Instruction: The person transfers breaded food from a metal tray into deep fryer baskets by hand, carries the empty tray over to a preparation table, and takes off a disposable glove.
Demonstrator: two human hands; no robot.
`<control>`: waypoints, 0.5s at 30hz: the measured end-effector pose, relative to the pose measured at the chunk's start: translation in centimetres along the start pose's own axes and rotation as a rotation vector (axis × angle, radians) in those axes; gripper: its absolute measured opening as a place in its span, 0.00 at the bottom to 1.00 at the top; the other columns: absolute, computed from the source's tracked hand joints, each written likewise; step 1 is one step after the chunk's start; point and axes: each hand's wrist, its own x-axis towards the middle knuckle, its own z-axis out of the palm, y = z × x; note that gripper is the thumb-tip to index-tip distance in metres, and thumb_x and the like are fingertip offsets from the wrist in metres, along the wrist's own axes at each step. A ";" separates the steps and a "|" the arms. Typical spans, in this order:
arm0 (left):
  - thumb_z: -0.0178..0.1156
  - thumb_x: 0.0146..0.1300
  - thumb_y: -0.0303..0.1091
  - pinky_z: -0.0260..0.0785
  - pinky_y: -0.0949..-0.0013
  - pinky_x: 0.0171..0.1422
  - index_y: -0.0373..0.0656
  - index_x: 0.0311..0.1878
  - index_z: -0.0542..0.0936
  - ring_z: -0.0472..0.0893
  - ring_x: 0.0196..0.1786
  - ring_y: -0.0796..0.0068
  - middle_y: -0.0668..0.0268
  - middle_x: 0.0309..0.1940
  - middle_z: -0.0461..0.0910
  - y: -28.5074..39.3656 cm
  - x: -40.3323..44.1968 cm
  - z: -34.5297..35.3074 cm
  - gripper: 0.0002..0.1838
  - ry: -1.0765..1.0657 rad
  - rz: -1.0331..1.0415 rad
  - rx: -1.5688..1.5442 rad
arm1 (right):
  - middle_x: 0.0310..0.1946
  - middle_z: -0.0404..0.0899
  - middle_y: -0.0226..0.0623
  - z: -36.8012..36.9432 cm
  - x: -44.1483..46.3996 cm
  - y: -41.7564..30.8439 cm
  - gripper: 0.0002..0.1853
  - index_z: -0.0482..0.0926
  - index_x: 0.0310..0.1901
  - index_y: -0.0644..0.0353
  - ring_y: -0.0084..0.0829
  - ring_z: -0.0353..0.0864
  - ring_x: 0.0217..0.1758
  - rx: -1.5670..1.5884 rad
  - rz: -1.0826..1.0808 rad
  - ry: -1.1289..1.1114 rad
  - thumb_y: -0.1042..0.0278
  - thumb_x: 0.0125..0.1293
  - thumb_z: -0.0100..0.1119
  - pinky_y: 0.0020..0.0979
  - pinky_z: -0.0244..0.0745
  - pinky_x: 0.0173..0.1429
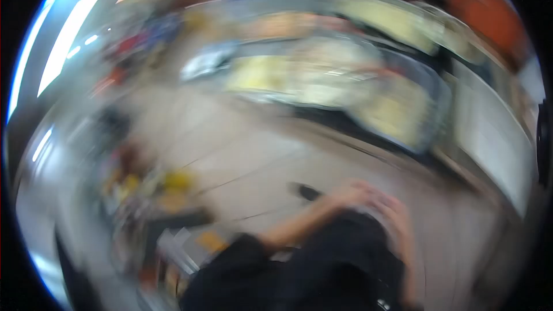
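My left hand (354, 192) and my right hand (393, 210) are close together in front of my dark clothing (340, 253), seemingly touching near the fingertips. Motion blur smears the fingers, so their grip does not show. A pale patch lies just below the hands, too blurred to name. Beyond them, across the tiled floor, is a counter with trays of pale yellow food (394, 109).
Another pale yellow tray (262, 73) and a clear plastic-looking cover (331, 66) are on the counter. A whitish panel (492, 132) stands at the right. Boxes and yellow items (177, 180) crowd the left. Tiled floor (242, 155) lies between.
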 end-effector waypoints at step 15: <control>0.61 0.61 0.28 0.72 0.72 0.42 0.39 0.46 0.80 0.78 0.37 0.79 0.69 0.35 0.80 -0.5 23.5 28.7 0.11 -0.922 -0.261 0.574 | 0.41 0.79 0.33 -21.7 -17.1 12.8 0.22 0.73 0.59 0.60 0.23 0.79 0.44 0.709 -0.128 1.082 0.67 0.63 0.59 0.26 0.76 0.46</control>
